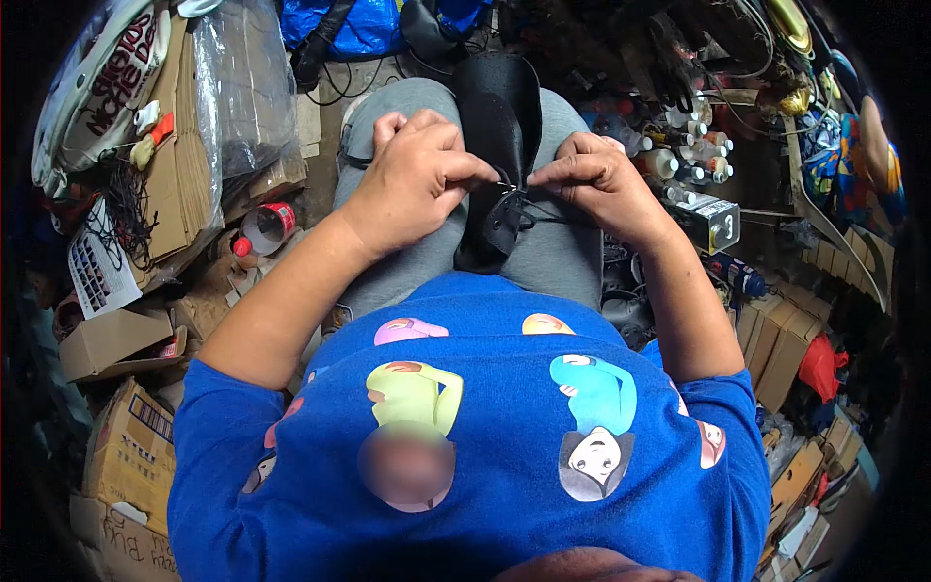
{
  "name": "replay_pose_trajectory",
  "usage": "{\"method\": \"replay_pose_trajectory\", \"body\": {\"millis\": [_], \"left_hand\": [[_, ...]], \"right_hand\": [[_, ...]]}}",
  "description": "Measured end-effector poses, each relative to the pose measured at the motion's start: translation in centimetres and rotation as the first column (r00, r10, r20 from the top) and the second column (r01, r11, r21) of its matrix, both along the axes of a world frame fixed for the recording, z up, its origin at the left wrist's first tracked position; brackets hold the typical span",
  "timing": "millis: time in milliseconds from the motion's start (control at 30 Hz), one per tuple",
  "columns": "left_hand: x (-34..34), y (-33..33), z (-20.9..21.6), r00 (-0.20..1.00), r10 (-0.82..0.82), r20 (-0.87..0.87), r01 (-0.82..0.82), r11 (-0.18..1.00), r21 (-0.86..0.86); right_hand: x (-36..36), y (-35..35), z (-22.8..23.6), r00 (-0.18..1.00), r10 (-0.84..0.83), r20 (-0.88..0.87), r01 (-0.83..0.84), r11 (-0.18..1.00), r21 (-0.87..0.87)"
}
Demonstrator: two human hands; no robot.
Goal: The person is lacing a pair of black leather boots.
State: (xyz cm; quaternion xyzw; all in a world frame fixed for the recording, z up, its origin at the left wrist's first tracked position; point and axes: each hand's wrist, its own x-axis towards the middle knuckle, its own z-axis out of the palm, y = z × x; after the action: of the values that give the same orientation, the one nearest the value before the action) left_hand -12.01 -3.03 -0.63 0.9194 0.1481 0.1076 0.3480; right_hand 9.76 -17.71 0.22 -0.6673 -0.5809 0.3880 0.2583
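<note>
A black leather shoe upper lies lengthwise between my thighs, its eyelet flap toward me. My left hand comes in over the left thigh, thumb and forefinger pinched together at the upper's middle. From the other side, my right hand pinches close to the same spot, its fingertips a short gap from the left ones. Between them a thin, pale, shiny strand or needle shows, too small to name surely. A dark cord trails from the flap's right side.
Several small bottles and a clear square container stand right of my legs. To the left are stacked cardboard, a red-capped plastic bottle and an open box. A blue bag lies ahead of me.
</note>
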Motion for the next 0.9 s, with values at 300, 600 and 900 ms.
{"method": "replay_pose_trajectory", "body": {"millis": [300,600,900], "left_hand": [[0.2,-1.7,4.0,0.997,-0.074,-0.008,0.069,0.884,0.463],[-0.4,-0.2,0.9,0.998,-0.057,0.021,0.056,0.997,0.056],[-0.5,0.0,0.3,0.999,-0.036,-0.005,0.036,0.999,-0.014]], "right_hand": [[-0.1,-0.6,0.0,0.998,-0.019,0.059,0.016,0.999,0.04],[0.1,-0.8,-0.3,0.999,0.002,0.034,-0.003,0.999,0.047],[0.1,-0.8,-0.3,1.0,0.001,0.01,-0.001,0.998,0.056]]}}
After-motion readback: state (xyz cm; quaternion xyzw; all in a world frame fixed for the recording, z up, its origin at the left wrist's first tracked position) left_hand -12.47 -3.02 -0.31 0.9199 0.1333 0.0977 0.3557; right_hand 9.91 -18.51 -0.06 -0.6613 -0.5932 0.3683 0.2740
